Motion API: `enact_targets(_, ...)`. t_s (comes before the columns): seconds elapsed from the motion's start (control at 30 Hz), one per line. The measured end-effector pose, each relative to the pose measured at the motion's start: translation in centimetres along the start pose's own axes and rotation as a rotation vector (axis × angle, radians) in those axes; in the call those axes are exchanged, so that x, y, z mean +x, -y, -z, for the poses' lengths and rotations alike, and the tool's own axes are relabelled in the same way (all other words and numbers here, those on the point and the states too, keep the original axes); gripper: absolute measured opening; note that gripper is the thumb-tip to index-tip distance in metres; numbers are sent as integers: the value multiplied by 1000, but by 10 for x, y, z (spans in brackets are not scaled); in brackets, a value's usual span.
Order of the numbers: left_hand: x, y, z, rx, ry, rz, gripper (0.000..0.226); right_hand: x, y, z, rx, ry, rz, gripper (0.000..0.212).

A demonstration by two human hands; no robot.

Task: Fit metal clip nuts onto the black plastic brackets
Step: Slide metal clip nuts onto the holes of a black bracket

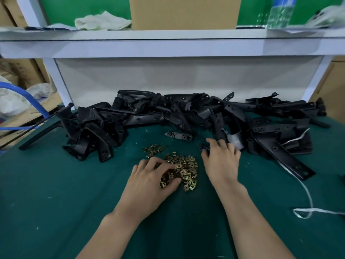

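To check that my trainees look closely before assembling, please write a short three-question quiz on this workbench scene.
1. True or false: the clip nuts lie nearer the person than the heap of black brackets.
2. The left hand picks at the clip nuts. What does the right hand reach to? A) the black brackets B) a screwdriver C) a cup
3. Fill in: the cardboard box stands on the shelf beside a white ____.

Key: 1 true; 2 A; 3 cloth.
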State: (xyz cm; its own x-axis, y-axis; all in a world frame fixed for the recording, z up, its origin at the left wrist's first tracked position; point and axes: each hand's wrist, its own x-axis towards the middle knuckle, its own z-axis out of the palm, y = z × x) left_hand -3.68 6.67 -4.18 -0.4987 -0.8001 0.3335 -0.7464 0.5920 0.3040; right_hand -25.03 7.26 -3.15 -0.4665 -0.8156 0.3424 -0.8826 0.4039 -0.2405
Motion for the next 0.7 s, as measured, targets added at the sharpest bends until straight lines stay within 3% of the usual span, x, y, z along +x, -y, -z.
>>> enact_targets(0.23,-2,-4,3,-7,-25,-21,37,-35,6,14,105,-66,133,40)
enact_targets(0.37,-4,-6,6,21,-64,-54,24,-63,-3,33,212,-219,133,34)
enact_targets(0.7,-12,-13,14,27,-130,17,12,-107,-32,65,286,-385,79,17)
